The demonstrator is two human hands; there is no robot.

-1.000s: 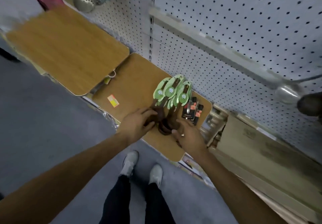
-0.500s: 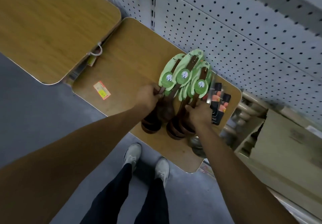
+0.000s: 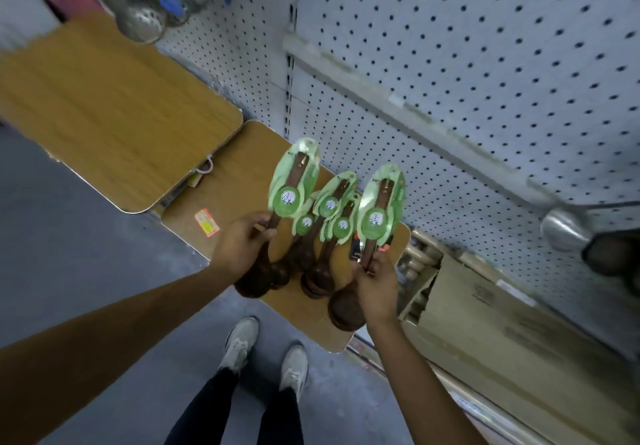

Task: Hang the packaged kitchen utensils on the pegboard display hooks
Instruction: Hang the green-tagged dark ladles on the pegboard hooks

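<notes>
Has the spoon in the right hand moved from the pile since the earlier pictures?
Yes. The right hand has lifted its spoon off the pile on the wooden board, rightward.

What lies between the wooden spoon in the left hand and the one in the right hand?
In the head view, between the left hand's spoon and the right hand's spoon, more green-carded wooden spoons lie on the wooden board.

I am noting dark, smooth wooden spoons (image 3: 346, 306) under glossy green card sleeves (image 3: 381, 202); matt perforated pegboard (image 3: 485, 63); wood-grain laminate boards (image 3: 114, 115).
</notes>
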